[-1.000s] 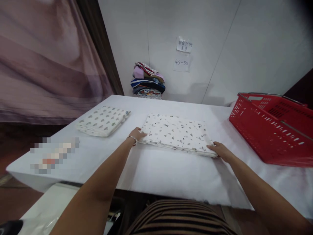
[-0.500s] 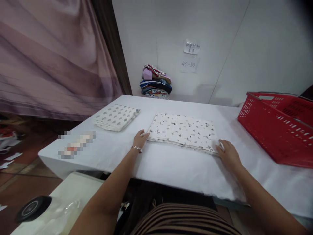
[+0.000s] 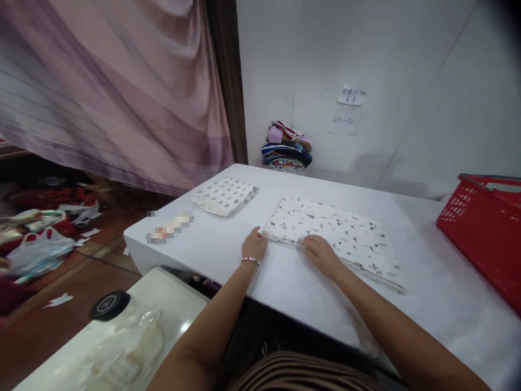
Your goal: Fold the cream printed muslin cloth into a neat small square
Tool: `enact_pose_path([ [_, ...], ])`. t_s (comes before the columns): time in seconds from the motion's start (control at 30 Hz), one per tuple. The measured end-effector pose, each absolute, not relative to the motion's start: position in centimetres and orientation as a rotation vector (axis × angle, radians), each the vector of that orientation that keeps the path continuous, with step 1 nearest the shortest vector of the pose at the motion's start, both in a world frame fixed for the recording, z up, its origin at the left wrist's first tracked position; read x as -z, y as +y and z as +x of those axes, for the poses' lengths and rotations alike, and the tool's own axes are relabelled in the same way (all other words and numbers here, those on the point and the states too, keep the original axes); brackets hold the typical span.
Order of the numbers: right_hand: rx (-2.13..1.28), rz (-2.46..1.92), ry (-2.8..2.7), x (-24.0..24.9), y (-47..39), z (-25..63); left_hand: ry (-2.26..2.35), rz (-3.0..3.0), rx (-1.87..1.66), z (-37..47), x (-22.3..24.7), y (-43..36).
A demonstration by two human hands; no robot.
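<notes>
A folded white cloth with small grey and dark prints [image 3: 334,228] lies flat on the white-covered table [image 3: 285,271]. My left hand [image 3: 255,245], with a bracelet at the wrist, is at its near left corner, fingers closed on the edge. Along the near edge, right of that corner, my right hand [image 3: 322,255] has its fingers bent together on the cloth's edge; what lies under the fingertips is hidden. Another folded white cloth with green-grey heart-like prints [image 3: 226,195] rests farther left, touched by neither hand.
A red basket [image 3: 480,233] stands at the table's right. Folded fabrics [image 3: 287,146] are stacked behind the table. A blurred-out item [image 3: 169,228] lies near the left edge. A white surface [image 3: 171,293] with a black disc [image 3: 109,305] is at lower left.
My right hand has moved left from the cloth's near right corner to its near edge, closer to my left hand. The view has turned left, showing more floor clutter.
</notes>
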State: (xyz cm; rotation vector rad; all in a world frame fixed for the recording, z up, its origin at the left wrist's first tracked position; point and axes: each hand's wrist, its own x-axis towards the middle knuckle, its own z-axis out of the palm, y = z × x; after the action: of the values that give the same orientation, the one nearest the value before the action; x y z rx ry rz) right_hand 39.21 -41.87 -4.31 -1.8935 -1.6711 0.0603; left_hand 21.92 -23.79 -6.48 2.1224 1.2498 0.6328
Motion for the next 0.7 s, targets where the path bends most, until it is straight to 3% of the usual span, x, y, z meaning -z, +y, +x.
enact_pose_path([
  [0.3,-0.119,-2.024,-1.703,3.9,-31.5,34.9,1.283,2.037,-0.614,22.3,6.7,-23.6],
  [0.7,-0.088,-2.172,-1.687,5.1,-29.4,34.6,1.270,1.977,-0.585,22.8,6.6,-23.2],
])
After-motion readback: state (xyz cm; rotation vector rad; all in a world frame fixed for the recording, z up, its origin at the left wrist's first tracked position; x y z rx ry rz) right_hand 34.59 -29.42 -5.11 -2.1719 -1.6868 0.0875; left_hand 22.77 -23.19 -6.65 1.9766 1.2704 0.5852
